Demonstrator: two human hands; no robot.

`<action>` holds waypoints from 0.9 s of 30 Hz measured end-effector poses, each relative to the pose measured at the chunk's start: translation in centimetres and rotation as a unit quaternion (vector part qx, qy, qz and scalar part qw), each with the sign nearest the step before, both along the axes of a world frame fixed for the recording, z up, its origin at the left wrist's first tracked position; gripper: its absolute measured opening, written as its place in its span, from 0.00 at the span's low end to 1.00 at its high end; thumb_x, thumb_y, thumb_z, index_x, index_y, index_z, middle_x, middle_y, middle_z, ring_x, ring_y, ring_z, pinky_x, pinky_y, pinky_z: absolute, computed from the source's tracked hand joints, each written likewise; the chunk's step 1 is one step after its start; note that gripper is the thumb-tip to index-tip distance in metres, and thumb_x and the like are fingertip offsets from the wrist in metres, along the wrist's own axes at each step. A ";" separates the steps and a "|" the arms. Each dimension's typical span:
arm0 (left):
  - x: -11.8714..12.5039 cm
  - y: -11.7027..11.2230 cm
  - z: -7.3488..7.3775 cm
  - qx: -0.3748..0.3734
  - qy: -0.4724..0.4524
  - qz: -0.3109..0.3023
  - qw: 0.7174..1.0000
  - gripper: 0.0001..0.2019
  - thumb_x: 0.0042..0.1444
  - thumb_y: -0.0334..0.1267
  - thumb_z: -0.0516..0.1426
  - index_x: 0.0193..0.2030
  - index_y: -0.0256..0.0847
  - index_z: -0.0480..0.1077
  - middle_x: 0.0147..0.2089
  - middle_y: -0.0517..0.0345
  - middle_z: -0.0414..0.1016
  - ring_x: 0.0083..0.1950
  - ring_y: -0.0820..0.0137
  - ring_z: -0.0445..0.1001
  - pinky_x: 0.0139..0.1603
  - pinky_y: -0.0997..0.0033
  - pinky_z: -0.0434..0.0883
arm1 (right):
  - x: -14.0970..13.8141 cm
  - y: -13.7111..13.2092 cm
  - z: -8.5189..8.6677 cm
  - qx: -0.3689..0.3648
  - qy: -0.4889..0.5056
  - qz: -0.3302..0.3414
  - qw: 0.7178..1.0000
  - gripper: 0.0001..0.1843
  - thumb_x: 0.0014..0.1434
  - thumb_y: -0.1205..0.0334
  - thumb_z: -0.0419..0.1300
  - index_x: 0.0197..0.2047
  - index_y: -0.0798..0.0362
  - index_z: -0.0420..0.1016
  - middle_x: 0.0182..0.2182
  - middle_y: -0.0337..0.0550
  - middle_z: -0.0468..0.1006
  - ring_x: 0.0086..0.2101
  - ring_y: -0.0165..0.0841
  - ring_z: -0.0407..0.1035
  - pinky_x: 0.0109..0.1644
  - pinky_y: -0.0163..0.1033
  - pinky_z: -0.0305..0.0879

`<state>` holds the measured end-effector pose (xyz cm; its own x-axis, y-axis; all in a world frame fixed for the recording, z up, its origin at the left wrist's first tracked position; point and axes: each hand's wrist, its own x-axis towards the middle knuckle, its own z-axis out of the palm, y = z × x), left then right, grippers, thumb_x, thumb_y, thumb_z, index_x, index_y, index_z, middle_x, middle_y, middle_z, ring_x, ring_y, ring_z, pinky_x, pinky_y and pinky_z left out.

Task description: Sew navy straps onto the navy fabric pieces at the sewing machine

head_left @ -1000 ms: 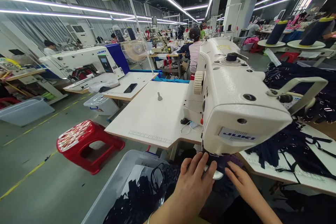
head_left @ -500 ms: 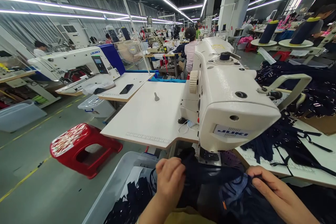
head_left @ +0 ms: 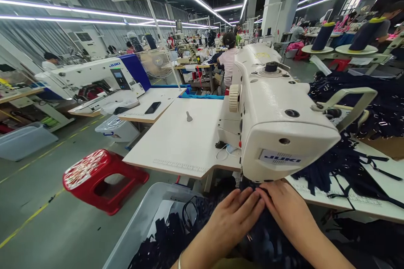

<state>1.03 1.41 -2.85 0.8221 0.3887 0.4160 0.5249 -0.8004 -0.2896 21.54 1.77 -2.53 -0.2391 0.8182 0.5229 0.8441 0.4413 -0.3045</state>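
Note:
Both hands are close together at the needle end of a white sewing machine point(head_left: 280, 134). My left hand point(head_left: 236, 212) presses its fingers, held together, onto a dark navy garment point(head_left: 268, 235), pinching its edge near the needle. Close beside it, my right hand point(head_left: 285, 206) has its thumb and fingers closed on the same garment, the fingertips partly hidden under the machine head. The garment hangs down toward my lap. The presser foot is mostly covered by the hands and the machine head.
A clear plastic bin point(head_left: 126, 239) with navy straps stands at lower left, near a red stool point(head_left: 107, 180). Navy strapped pieces point(head_left: 356, 172) are heaped on the right table. A small grey metal piece point(head_left: 189, 116) lies on the white tabletop point(head_left: 176, 143). A co-worker point(head_left: 227, 61) sits ahead.
My hands held the garment stretched apart; now they have come together at the needle, the left moving right and the right moving left and up. The garment has moved under the machine head.

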 end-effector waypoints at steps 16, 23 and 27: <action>0.5 -0.3 0.1 -0.086 -0.088 0.055 0.991 0.21 0.67 0.32 0.42 0.65 0.36 0.59 0.64 0.54 0.64 0.68 0.68 0.54 0.64 0.64 0.46 | 1.1 1.6 -1.3 -0.228 0.208 -0.098 0.946 0.10 0.60 0.53 0.49 0.34 0.49 0.66 0.28 0.43 0.75 0.37 0.42 0.72 0.41 0.43 0.65; 0.6 -0.3 0.1 -0.084 -0.081 0.058 0.991 0.21 0.67 0.31 0.43 0.66 0.35 0.58 0.65 0.54 0.63 0.68 0.67 0.53 0.63 0.64 0.46 | 1.0 1.6 -0.9 -0.230 0.178 -0.112 0.950 0.15 0.59 0.48 0.47 0.32 0.49 0.65 0.26 0.44 0.74 0.25 0.37 0.69 0.27 0.39 0.62; 0.7 -0.4 0.2 -0.071 -0.079 0.066 0.992 0.21 0.68 0.31 0.42 0.65 0.36 0.59 0.64 0.55 0.64 0.68 0.67 0.54 0.63 0.63 0.47 | 1.1 1.7 -1.3 -0.224 0.171 -0.105 0.954 0.15 0.60 0.49 0.46 0.31 0.49 0.64 0.27 0.45 0.75 0.27 0.38 0.70 0.30 0.40 0.63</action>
<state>1.72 1.03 -2.65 0.6896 0.5521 0.4687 0.6571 -0.7491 -0.0843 22.67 3.46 -3.88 0.0769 0.9890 0.1267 0.7171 0.0334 -0.6962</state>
